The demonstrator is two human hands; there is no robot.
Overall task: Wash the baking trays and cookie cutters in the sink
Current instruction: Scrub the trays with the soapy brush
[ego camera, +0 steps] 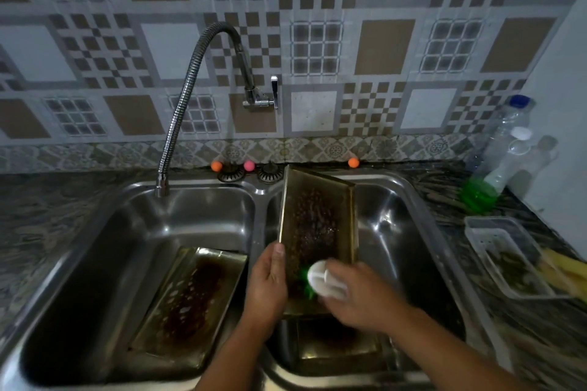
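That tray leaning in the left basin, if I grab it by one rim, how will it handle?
The tray in the left basin looks like thin rigid metal, so it should lift stiffly and feel fairly light. Its wet, dark-stained surface suggests a slippery hold. It leans on the basin wall, so a push will probably make it slide down rather than stay propped.

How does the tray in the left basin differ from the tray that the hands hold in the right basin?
The left tray leans in its basin, untouched; the right tray stands tilted up, gripped by the left hand. The right hand presses a brush on the right tray only. Both are rectangular metal with dark brown stains.
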